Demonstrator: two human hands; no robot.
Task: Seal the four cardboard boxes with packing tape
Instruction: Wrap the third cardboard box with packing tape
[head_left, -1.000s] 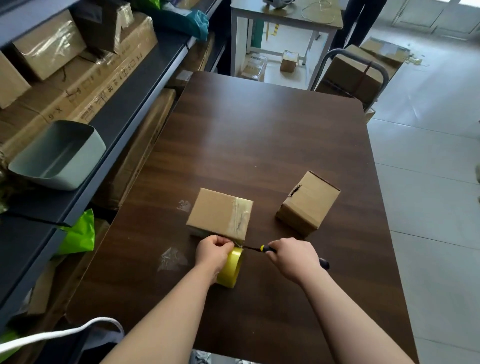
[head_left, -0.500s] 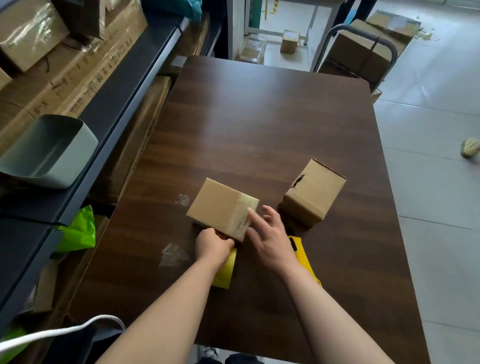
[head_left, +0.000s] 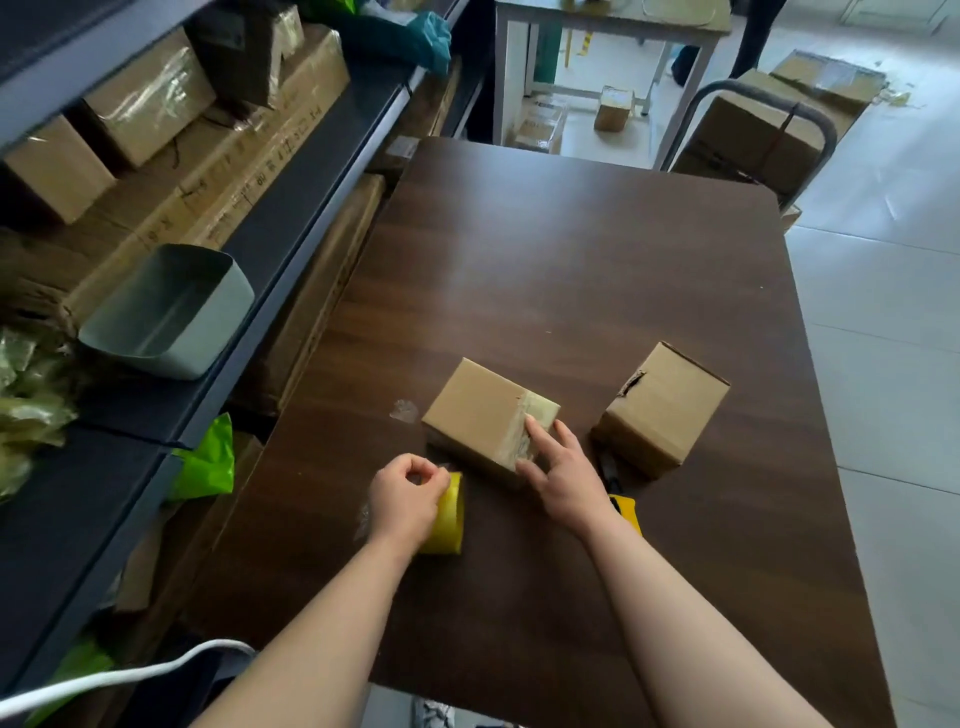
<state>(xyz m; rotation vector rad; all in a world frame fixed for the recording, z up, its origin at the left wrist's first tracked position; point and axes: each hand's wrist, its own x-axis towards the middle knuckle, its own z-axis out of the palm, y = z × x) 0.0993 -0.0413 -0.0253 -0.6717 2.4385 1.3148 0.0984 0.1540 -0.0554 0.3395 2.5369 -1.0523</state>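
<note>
A small cardboard box (head_left: 480, 410) lies on the dark wooden table (head_left: 571, 270), with a strip of clear tape over its right end. My right hand (head_left: 563, 470) rests open on that taped end, fingers spread and pressing on the tape. My left hand (head_left: 408, 491) grips a yellow roll of packing tape (head_left: 449, 514) just in front of the box. A second cardboard box (head_left: 667, 410) stands tilted to the right, one flap torn. A yellow-handled cutter (head_left: 623, 506) lies on the table, partly hidden under my right wrist.
Dark shelves (head_left: 291, 218) run along the left, holding cardboard boxes and a grey-green bin (head_left: 171, 312). A trolley (head_left: 753, 130) loaded with boxes stands past the table's far right corner. Bits of clear tape (head_left: 404, 410) stick to the table. A white cable (head_left: 104, 680) crosses the lower left.
My right hand has put the cutter down on the table and moved onto the box's taped end. My left hand has drawn the tape roll slightly back from the box.
</note>
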